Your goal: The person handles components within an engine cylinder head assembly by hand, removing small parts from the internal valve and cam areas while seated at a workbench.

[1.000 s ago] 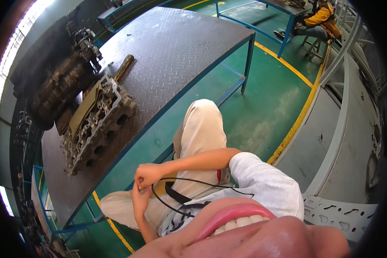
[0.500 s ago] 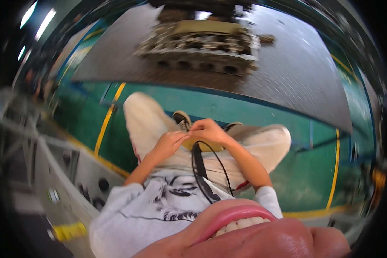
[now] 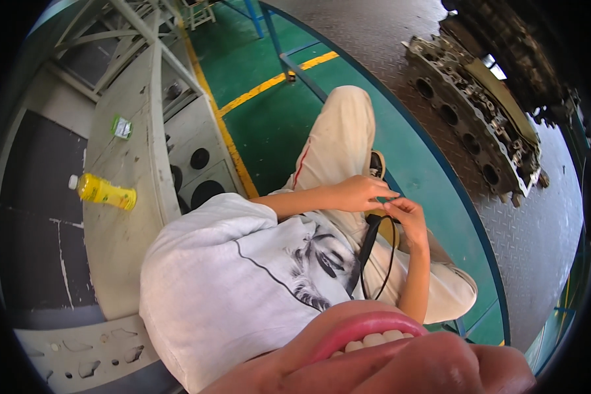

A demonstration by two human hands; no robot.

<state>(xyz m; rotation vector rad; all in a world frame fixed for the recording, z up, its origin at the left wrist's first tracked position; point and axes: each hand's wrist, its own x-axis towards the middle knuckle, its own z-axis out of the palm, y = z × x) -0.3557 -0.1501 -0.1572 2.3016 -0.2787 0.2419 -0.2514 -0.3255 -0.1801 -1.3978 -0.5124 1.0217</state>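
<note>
Over my lap, my left hand (image 3: 361,194) and my right hand (image 3: 410,222) meet at the fingertips. The left fingers are stretched out and a little apart. Those of the right are loosely bent and touch the left ones. I see no object between them. Just below hang a black strap (image 3: 369,246) and a thin black cable (image 3: 393,253), and I cannot tell that either hand touches them. A yellow patch (image 3: 390,231) shows behind the right wrist, between my light trousers (image 3: 338,141).
On the right, a metal-plate table (image 3: 538,243) bears an engine cylinder head (image 3: 469,118) and a dark engine part (image 3: 515,49). On the left, a grey bench (image 3: 128,262) holds a yellow bottle (image 3: 105,192) and a small green packet (image 3: 121,127). The floor (image 3: 269,141) is green with yellow lines.
The view has swung left: the table and cylinder head now lie at the right, and the bench with the bottle shows more fully. My hands stay together over my lap.
</note>
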